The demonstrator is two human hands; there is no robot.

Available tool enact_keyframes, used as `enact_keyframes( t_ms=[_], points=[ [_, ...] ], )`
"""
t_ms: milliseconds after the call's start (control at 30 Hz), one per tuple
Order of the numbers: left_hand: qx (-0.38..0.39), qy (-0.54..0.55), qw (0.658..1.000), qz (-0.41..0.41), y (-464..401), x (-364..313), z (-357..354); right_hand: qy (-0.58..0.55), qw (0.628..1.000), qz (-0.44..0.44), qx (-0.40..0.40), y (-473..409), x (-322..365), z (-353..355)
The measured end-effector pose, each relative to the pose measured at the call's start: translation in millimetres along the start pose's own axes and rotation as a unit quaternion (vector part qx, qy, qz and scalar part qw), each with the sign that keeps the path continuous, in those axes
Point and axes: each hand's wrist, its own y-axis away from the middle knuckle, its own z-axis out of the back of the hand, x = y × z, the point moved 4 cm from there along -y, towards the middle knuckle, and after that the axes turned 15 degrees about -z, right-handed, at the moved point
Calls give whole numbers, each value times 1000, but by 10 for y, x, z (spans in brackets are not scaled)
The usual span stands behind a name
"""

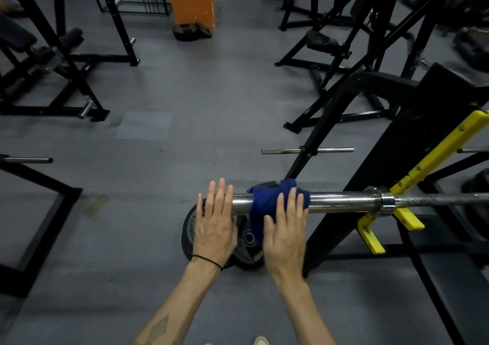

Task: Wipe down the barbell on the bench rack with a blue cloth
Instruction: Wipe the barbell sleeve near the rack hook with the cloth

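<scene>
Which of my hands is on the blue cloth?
Your right hand: its fingers press the blue cloth draped on the barbell. The left hand touches bare steel.

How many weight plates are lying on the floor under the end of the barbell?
2 show: one weight plate below the left hand, another plate overlapping it, between both hands. More may be hidden beneath the hands or the blue cloth.
</scene>
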Motion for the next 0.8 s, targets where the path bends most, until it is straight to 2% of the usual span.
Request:
enact_keyframes(
  t_ms=[67,133,200,267,333,400,433,533,600,633,733,800],
  points=[
    [-1,-6,1000,5,11,9,-34,-4,999,28,40,154,266,-146],
    [2,-14,1000,4,22,27,-64,25,987,129,90,257,348,-232],
    [4,-5,1000,2,26,32,-58,56,977,191,80,150,181,-167],
    [4,3,1000,-5,10,11,-11,72,983,163,35,6,-32,-49],
    [-1,0,1000,-8,-3,-5,38,39,996,77,-11,-17,-83,1],
    [-7,-3,1000,-5,12,-7,55,-9,1000,12,0,114,103,-106],
    [-8,-5,1000,-6,28,-8,53,-19,999,17,32,201,214,-185],
    [1,-13,1000,-14,50,13,36,40,980,164,101,277,251,-250],
    [2,-6,1000,-17,40,24,41,83,972,205,78,111,16,-115],
    [-1,-3,1000,-22,35,19,40,83,979,178,54,17,-116,-25],
    [-11,-2,999,-33,-2,16,35,14,1000,2,-6,-78,-261,118],
    [-25,-3,999,-33,-87,44,20,-35,999,-38,6,10,-52,20]
  ],
)
